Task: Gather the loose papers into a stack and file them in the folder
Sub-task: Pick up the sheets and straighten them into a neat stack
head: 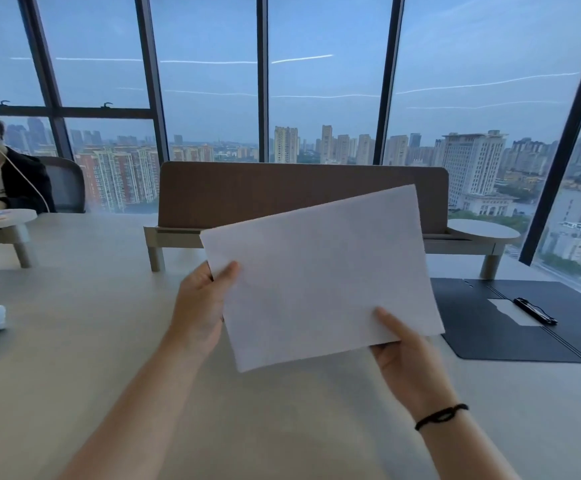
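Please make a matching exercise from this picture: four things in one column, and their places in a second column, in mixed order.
1. papers
2. folder
3. pen
4. wristband

A. on the right wrist
B. open, on the table at right
C. held in both hands, above the table
D. lying on the folder

Pairs: 1-C, 2-B, 3-D, 4-A

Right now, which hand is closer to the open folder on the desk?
Right. The right hand holds the papers at their near right corner, just left of the folder. The left hand grips the far left edge, farther away.
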Action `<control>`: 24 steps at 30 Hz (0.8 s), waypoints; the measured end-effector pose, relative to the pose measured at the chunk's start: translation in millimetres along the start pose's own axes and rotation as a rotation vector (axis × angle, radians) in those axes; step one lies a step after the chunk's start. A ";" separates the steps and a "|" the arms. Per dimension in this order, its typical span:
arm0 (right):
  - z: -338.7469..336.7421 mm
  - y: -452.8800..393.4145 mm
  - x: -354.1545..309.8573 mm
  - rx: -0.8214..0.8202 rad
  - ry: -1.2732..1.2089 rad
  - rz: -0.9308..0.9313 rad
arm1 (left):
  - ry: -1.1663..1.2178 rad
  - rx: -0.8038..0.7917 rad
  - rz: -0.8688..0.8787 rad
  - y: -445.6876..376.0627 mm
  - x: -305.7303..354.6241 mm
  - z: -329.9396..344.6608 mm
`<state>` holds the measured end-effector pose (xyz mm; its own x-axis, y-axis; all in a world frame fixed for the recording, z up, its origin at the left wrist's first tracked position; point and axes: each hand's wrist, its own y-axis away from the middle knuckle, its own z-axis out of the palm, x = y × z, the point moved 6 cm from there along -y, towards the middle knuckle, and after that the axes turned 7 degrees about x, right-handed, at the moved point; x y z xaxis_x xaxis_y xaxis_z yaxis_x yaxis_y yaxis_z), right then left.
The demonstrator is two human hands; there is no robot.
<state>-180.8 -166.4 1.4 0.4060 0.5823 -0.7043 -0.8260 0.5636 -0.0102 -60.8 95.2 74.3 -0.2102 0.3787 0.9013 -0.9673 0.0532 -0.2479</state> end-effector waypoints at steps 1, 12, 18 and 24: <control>-8.4 -4.0 -10.7 0.000 0.027 -0.029 | -0.012 0.003 0.028 -2.9 6.1 -2.0; -10.1 -16.4 -51.6 -0.039 0.558 -0.308 | -0.124 0.030 0.117 -16.4 4.2 -5.2; -26.7 -15.1 -31.5 -0.066 0.611 -0.227 | -0.278 -0.006 -0.020 -5.2 -50.5 -26.6; -21.6 -15.9 -19.7 -0.045 0.607 -0.176 | -0.195 0.059 -0.126 5.6 -70.0 -24.9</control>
<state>-184.1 -199.5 0.1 0.2544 0.0399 -0.9663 -0.7882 0.5875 -0.1833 -48.0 92.0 1.0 -0.1050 0.1870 0.9767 -0.9930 0.0329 -0.1130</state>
